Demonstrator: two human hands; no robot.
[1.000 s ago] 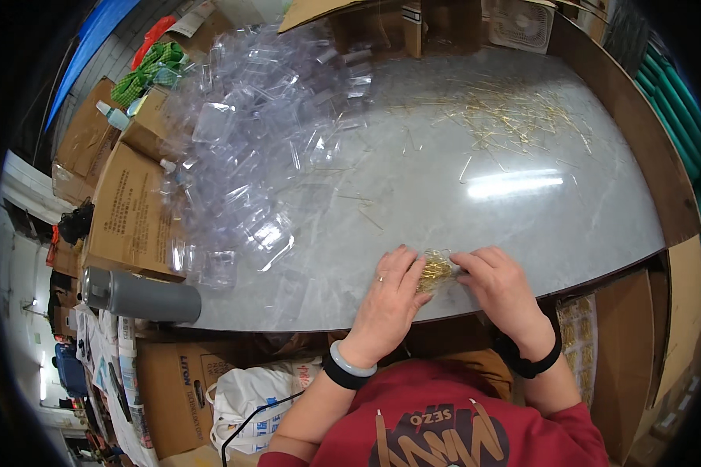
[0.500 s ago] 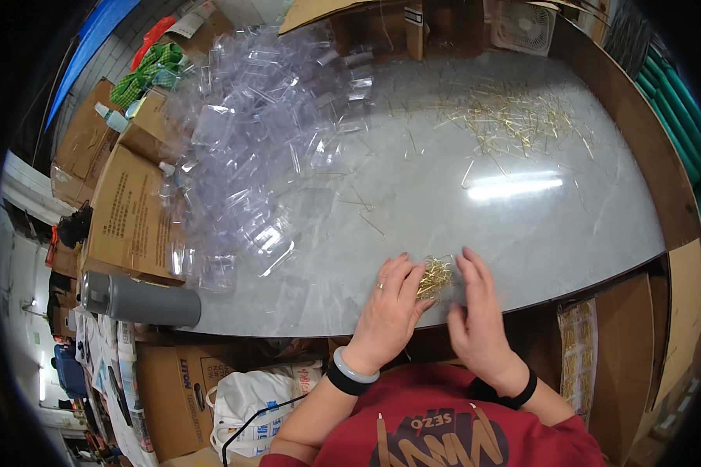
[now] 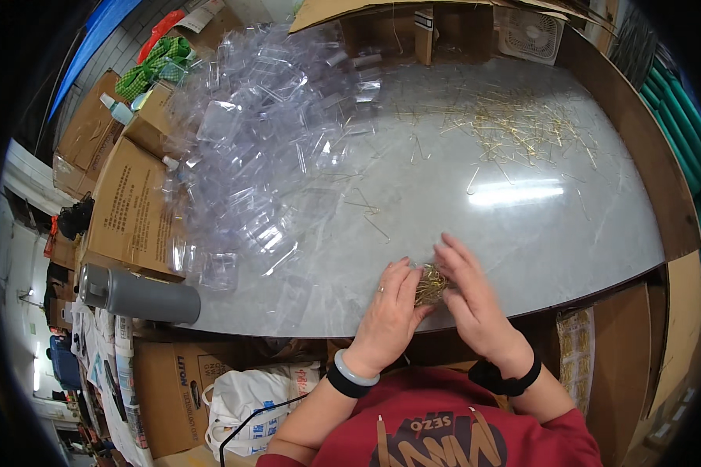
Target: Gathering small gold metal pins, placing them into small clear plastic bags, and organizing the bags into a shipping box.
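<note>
Evidently, the left hand (image 3: 385, 317) clasps golden hooks (image 3: 431, 287). At their three o'clock, the right hand (image 3: 475, 302) has fingers and thumb apart.

Right hand (image 3: 470, 294) shifted left, nearer gold wire bundle (image 3: 431, 287).

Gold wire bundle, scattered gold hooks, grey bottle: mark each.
Gold wire bundle (image 3: 430, 286): head view, visible middle of the wires.
Scattered gold hooks (image 3: 517, 131): head view, dense middle of the pile.
Grey bottle (image 3: 146, 296): head view, middle of its body.
</note>
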